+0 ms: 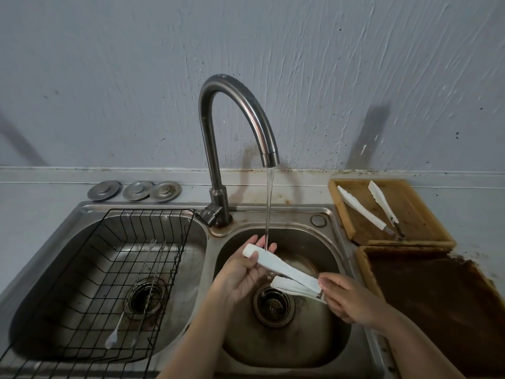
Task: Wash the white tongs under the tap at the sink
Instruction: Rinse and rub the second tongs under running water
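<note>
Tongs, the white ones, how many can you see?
2. One pair of white tongs is held by both hands in the right sink basin under the running water. The other pair lies on the wooden tray beside the sink.

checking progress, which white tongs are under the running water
The white tongs held in both hands over the right basin; the other tongs lie dry in the wooden tray.
</note>
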